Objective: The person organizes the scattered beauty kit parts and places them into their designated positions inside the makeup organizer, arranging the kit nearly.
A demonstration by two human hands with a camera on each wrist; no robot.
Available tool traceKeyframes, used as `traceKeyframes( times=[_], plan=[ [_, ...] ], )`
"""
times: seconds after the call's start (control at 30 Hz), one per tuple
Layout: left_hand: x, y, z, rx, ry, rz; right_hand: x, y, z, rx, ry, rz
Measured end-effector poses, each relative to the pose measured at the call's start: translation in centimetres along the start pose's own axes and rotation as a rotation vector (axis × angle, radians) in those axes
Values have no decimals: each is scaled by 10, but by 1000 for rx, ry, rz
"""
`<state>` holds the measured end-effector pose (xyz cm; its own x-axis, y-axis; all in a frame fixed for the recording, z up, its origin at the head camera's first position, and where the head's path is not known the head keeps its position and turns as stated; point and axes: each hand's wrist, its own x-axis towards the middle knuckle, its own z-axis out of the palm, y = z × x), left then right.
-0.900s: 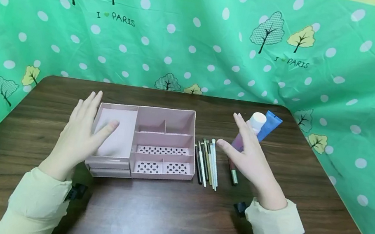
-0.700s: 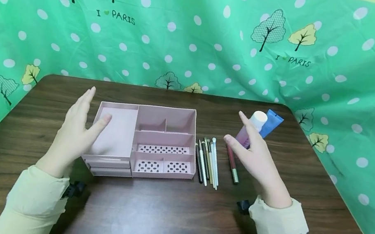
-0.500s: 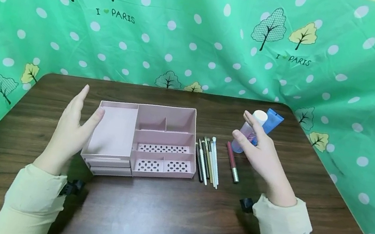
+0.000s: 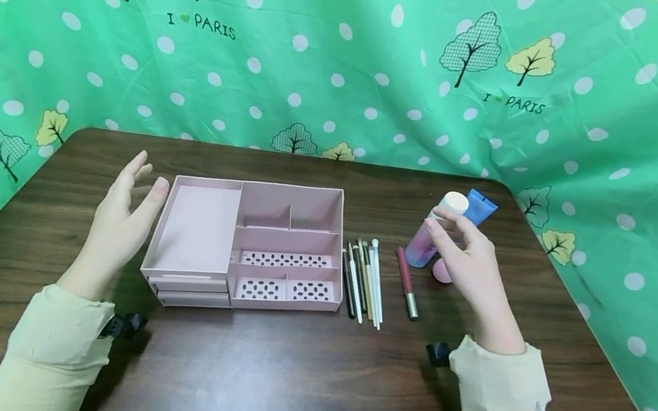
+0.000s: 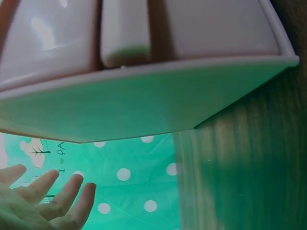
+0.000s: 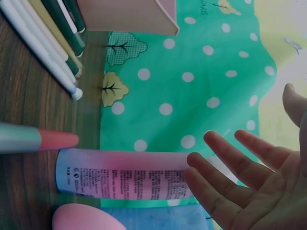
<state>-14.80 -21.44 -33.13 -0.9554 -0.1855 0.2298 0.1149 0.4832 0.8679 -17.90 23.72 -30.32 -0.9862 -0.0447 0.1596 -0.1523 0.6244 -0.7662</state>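
My left hand (image 4: 118, 220) hovers just left of a pink desk organizer (image 4: 199, 223), its fingers relaxed and holding nothing. The left wrist view has the organizer's side wall (image 5: 144, 105) up close, with the left fingers beyond it. My right hand (image 4: 473, 268) is held near a pink-and-blue bottle (image 4: 424, 243) with a white cap, fingers loosely bent, palm empty. In the right wrist view, its fingertips overlap the printed bottle's (image 6: 124, 175) cap end. Below the right hand sits a pink makeup sponge (image 4: 441, 272), partly hidden. A blue squeeze tube (image 4: 479, 207) stands behind the bottle.
Several makeup brushes (image 4: 365, 282) lie side by side against the organizer's right side. A slim red tube (image 4: 406, 284) with a silvery end lies between them and the bottle. The dark wooden table (image 4: 285, 381) meets a green dotted cloth (image 4: 342, 54) at the back.
My left hand has drifted left, off the organizer's tray. My right hand has shifted right, its fingers bending more, uncovering the red tube, much of the bottle and part of the sponge.
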Motion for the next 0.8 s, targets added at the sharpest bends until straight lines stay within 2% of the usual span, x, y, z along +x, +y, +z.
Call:
traceKeyframes(
  times=[0.2, 0.4, 0.63, 0.8],
  plan=[
    [3, -5, 0, -1, -17, -60, 4, 7, 1, -14, -37, 51],
    [4, -11, 0, 18, -26, -94, 10, 17, 2, -23, -90, 92],
    [7, -20, 0, 8, -28, -85, 14, 27, 4, -46, -129, 135],
    [8, -24, 2, 18, -14, -78, 17, 34, 5, -83, -209, 135]
  ],
)
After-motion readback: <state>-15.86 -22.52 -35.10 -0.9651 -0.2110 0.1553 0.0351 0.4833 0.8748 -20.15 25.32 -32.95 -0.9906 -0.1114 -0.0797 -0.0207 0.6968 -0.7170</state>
